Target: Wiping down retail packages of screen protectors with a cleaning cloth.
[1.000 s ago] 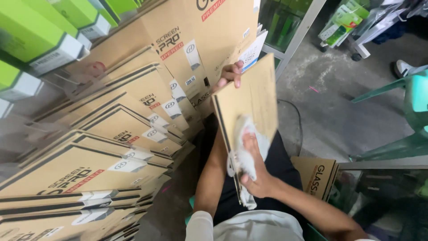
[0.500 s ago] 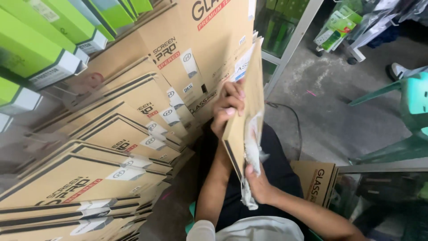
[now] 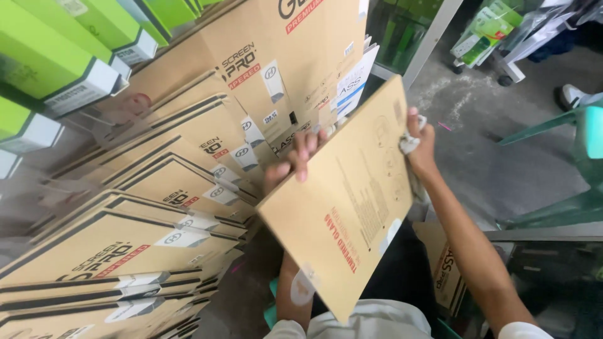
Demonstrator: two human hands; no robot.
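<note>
Box stack: we see a leaning stack of flat kraft cardboard boxes (image 3: 144,207) filling the left of the view, with green and white cartons (image 3: 56,56) above it.
Floor: grey concrete floor (image 3: 496,150) at right, a green plastic chair (image 3: 578,163) at its edge.
Held item: one flat kraft cardboard box (image 3: 348,201), tilted across our lap, its printed back face up, between both hands and in front of the stack.
Handling: we judge it light, stiff and wide, prone to swing; the flat contents are probably fragile, so we avoid bending or dropping it.
Hold points: opposite long edges, near the upper half, as gripped now.
Left hand (image 3: 295,160): closed on the box's left edge, fingers curled over the top face.
Right hand (image 3: 419,147): closed around a white cloth (image 3: 409,144), pressed against the box's upper right edge.
</note>
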